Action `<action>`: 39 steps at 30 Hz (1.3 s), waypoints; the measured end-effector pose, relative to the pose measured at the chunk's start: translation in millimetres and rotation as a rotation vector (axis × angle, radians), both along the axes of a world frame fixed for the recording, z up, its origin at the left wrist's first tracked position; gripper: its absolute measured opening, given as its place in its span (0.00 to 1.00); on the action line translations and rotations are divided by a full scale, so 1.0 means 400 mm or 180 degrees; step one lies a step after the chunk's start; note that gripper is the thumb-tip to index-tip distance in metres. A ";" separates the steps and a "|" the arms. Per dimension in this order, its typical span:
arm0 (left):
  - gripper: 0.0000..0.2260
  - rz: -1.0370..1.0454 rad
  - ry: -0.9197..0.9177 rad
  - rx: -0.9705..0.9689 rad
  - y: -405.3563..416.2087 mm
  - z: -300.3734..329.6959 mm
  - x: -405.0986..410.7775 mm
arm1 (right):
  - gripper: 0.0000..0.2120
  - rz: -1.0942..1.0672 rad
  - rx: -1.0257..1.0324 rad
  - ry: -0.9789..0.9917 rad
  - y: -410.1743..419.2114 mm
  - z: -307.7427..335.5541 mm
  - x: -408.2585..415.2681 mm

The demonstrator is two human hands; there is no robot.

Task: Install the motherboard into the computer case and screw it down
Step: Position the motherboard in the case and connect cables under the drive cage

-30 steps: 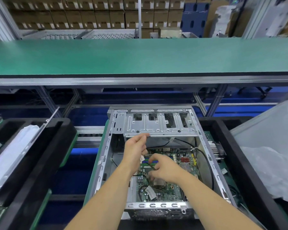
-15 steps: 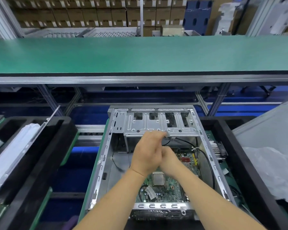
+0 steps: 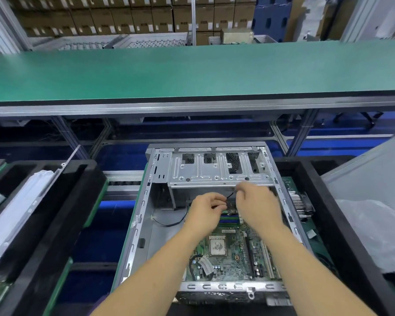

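Both hands work at the motherboard's (image 3: 233, 249) far edge inside the computer case (image 3: 144, 224), left hand (image 3: 205, 213) and right hand (image 3: 258, 206) each pinching a thin black cable (image 3: 230, 195) between them; probably cable-clearing before screwing, next needing free screw holes.

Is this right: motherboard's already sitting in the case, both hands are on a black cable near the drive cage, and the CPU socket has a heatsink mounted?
Not quite. The head view shows the CPU socket bare, no heatsink. The rest holds: motherboard in the case, left hand and right hand on the black cable below the drive cage.
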State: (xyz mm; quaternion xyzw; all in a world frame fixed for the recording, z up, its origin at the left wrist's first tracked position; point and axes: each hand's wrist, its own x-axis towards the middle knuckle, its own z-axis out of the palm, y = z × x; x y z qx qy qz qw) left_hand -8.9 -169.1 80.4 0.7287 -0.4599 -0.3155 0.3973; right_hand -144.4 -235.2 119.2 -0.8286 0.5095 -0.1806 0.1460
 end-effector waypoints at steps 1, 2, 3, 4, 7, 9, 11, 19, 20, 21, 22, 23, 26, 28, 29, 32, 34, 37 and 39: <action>0.06 0.0002 0.0135 0.0042 -0.007 -0.003 -0.004 | 0.13 -0.0038 -0.0357 -0.0193 -0.022 0.030 -0.001; 0.05 -0.0039 0.0191 0.0110 -0.014 -0.008 -0.011 | 0.12 -0.0107 -0.0693 -0.0312 -0.054 0.057 -0.006; 0.04 -0.0095 0.0203 0.0201 -0.020 -0.014 -0.019 | 0.12 -0.0200 -0.0947 -0.0315 -0.092 0.077 -0.015; 0.04 -0.0137 0.0213 0.0287 -0.027 -0.019 -0.029 | 0.12 -0.0293 -0.1090 -0.0226 -0.134 0.092 -0.026; 0.04 -0.0215 0.0282 0.0417 -0.055 -0.025 -0.055 | 0.15 -0.0456 -0.0780 0.0082 -0.229 0.092 -0.059; 0.05 -0.0251 0.0265 0.0460 -0.077 -0.028 -0.076 | 0.19 -0.0436 -0.0195 0.0195 -0.249 0.057 -0.069; 0.06 -0.0305 0.0145 0.0499 -0.104 -0.036 -0.099 | 0.21 -0.0459 0.0351 0.0113 -0.244 0.018 -0.072; 0.08 -0.0252 -0.0286 0.0793 -0.209 -0.086 -0.155 | 0.24 -0.0680 0.0395 -0.0003 -0.243 0.003 -0.068; 0.10 -0.0291 -0.0416 0.0856 -0.220 -0.089 -0.159 | 0.24 -0.0673 0.0391 0.0005 -0.244 0.001 -0.068; 0.12 -0.0369 -0.0563 0.0926 -0.230 -0.092 -0.163 | 0.24 -0.0670 0.0390 0.0002 -0.245 0.000 -0.068; 0.12 -0.0468 -0.0704 0.0986 -0.239 -0.096 -0.165 | 0.24 -0.0677 0.0389 -0.0008 -0.247 -0.001 -0.068; 0.12 -0.0564 -0.0820 0.1026 -0.246 -0.100 -0.167 | 0.23 -0.0688 0.0402 -0.0009 -0.249 -0.002 -0.068; 0.12 -0.0635 -0.0811 0.1053 -0.260 -0.123 -0.165 | 0.23 -0.0710 0.0436 -0.0011 -0.253 -0.006 -0.066; 0.12 -0.0493 -0.0602 0.0967 -0.264 -0.136 -0.163 | 0.23 -0.0732 0.0440 -0.0044 -0.253 -0.009 -0.068; 0.12 -0.0431 -0.0550 0.0896 -0.265 -0.142 -0.162 | 0.23 -0.0738 0.0435 -0.0056 -0.253 -0.009 -0.068; 0.12 -0.0387 -0.0563 0.0734 -0.269 -0.156 -0.164 | 0.22 -0.0747 0.0452 -0.0107 -0.254 -0.011 -0.068; 0.12 -0.0382 -0.0622 0.0698 -0.271 -0.163 -0.167 | 0.21 -0.0749 0.0453 -0.0125 -0.255 -0.011 -0.067; 0.11 -0.0383 -0.0710 0.0648 -0.274 -0.175 -0.168 | 0.22 -0.0751 0.0462 -0.0119 -0.255 -0.010 -0.067; 0.10 -0.0444 -0.0886 0.0623 -0.277 -0.179 -0.168 | 0.22 -0.0752 0.0473 -0.0111 -0.255 -0.009 -0.068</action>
